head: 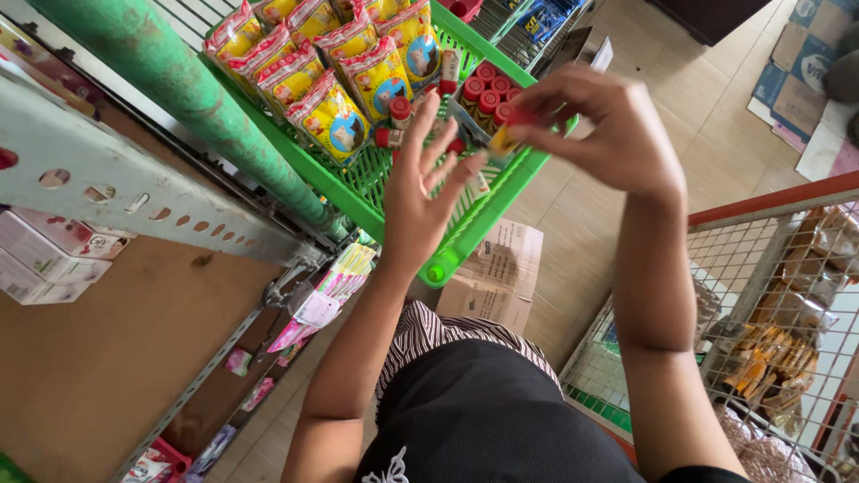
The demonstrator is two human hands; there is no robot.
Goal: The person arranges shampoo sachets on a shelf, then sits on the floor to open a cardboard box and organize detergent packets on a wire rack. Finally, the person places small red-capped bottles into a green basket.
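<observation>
Shop aisle, green basket (376, 192) on shelf. Right hand (608, 134) pinches small red-yellow packet (504, 139); left hand (425, 192) open, empty, just left of packet, palm toward it.

Open air above the green basket (501, 192), so a hand gets in from the top. Yellow snack packets (333, 116) crowd its far side, red-capped tubes (488, 89) the middle. A green pole (192, 98) and perforated shelf rail (134, 192) block the left; a wire cage (787, 268) walls the right.
</observation>
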